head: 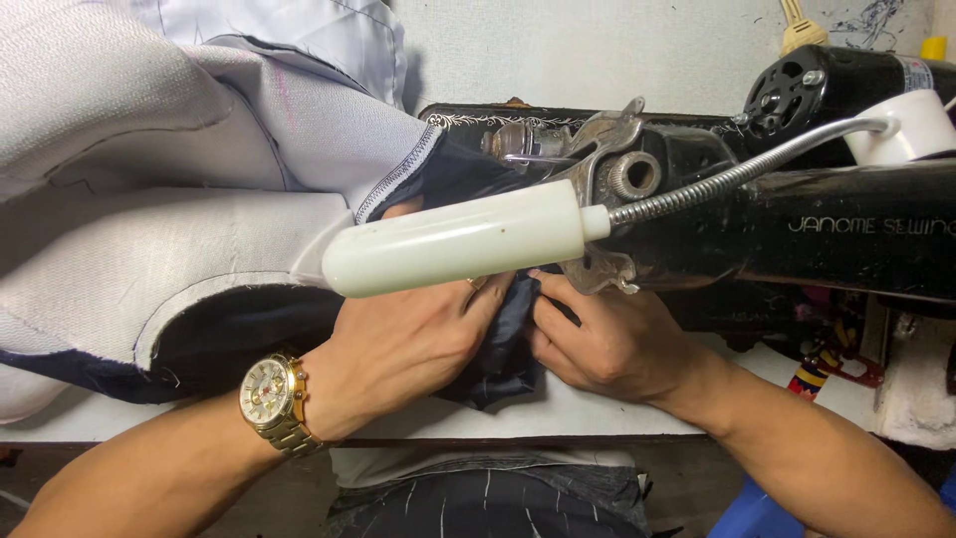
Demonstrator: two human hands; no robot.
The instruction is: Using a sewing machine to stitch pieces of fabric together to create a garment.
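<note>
My left hand (398,349), with a gold wristwatch (271,403) on its wrist, presses on dark navy pinstriped fabric (503,344) under the head of a black sewing machine (757,214). My right hand (607,344) pinches the same dark fabric from the right, fingertips close to the left hand's. The needle area is hidden behind a white lamp shade (458,239) on a flexible metal neck (747,164). A large piece of pale grey garment with lining (149,199) lies bunched to the left, joined to the dark fabric.
The white tabletop (558,413) edge runs below my hands. A black motor (827,85) and a white spool-like part (911,125) sit at the upper right. Red and coloured small items (827,359) lie at right under the machine arm. A pale wall is behind.
</note>
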